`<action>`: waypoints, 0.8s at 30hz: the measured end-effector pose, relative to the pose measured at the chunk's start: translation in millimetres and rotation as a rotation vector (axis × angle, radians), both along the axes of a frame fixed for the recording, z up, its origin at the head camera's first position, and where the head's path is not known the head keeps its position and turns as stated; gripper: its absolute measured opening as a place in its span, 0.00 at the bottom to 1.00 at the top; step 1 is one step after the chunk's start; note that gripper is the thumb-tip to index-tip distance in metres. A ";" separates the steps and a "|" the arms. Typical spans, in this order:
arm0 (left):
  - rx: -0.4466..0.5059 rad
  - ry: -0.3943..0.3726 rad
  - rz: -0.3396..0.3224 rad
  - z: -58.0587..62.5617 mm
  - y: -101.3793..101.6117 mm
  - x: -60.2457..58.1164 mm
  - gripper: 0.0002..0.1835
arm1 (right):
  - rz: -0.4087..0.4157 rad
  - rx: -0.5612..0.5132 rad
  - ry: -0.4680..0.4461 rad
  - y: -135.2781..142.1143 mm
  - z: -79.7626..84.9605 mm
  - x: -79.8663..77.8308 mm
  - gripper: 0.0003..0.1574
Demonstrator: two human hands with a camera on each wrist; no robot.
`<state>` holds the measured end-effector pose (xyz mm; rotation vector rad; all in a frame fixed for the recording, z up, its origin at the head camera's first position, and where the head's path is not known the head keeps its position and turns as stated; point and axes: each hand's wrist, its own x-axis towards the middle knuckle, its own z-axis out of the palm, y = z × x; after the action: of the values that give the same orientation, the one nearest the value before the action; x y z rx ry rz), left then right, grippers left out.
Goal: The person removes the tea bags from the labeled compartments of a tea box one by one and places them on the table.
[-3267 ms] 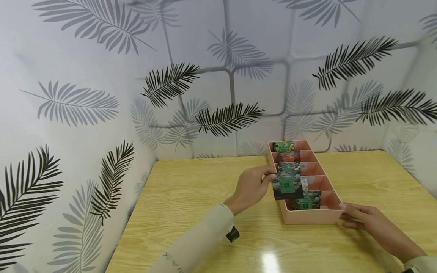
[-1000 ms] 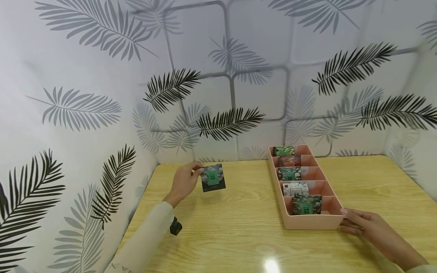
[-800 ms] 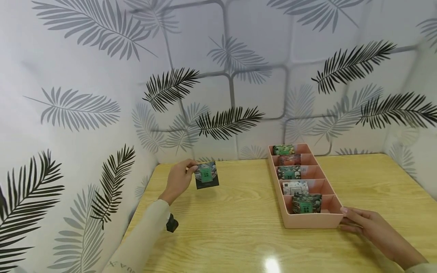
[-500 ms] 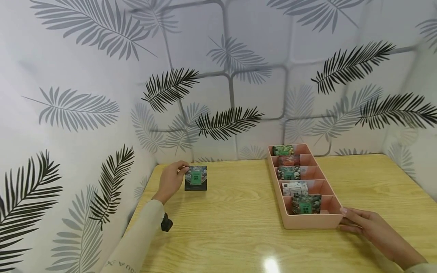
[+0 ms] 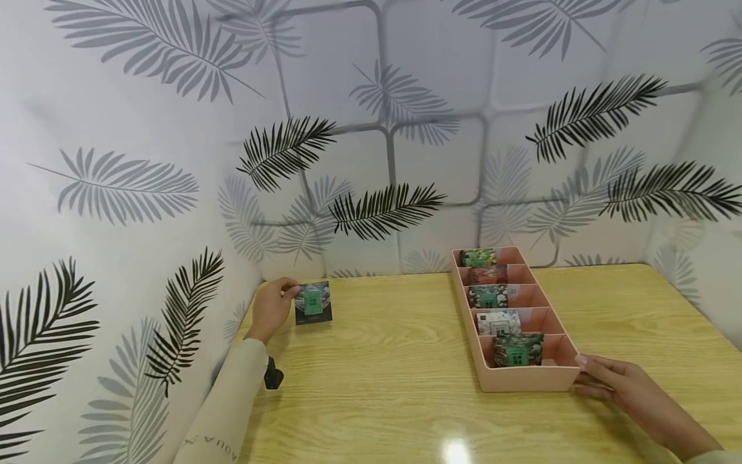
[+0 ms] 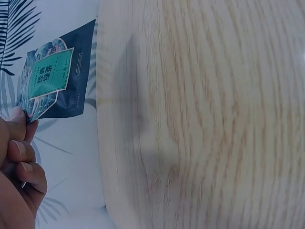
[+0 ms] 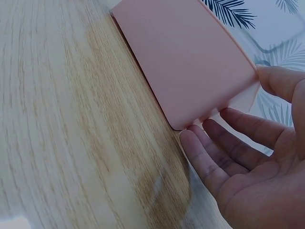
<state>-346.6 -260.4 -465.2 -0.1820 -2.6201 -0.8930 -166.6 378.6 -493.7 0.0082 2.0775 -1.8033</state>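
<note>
At the table's far left, my left hand (image 5: 271, 310) pinches a dark tea bag sachet (image 5: 313, 303) by its upper left corner, between thumb and finger. The sachet's printed front with its green label (image 6: 50, 74) faces up in the left wrist view; a shadow falls on the table beside it. My right hand (image 5: 634, 396) holds the near right corner of a pink divided organizer box (image 5: 530, 381). Its thumb is at the rim and its fingers bend against the outer wall (image 7: 190, 62). Every compartment has sachets in it, such as a white one (image 5: 498, 323) and a dark green one (image 5: 518, 351).
The light wooden table (image 5: 394, 386) runs back to a leaf-patterned wall covering (image 5: 377, 161). Bare table surface lies between the left hand and the box. At the left, the table edge (image 6: 102, 143) is close to the patterned side wall.
My left hand has drawn the sachet out from above the box and carried it left to the table's far left. The right hand stays at the box's corner.
</note>
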 end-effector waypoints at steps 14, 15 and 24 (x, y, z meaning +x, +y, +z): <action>-0.021 -0.032 0.029 -16.9 -20.1 -14.7 0.09 | -0.012 0.021 0.009 -3.2 2.3 2.4 0.46; -0.019 -0.039 0.033 -17.3 -20.7 -15.8 0.09 | -0.008 0.014 0.019 -2.5 2.2 2.8 0.45; -0.020 -0.134 0.101 -20.1 -27.8 -20.7 0.09 | 0.002 -0.063 0.034 0.0 0.9 2.3 0.37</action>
<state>-367.4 -288.3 -485.3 0.0057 -2.7343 -0.8731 -164.3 378.6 -492.7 -0.0421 2.0425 -1.8792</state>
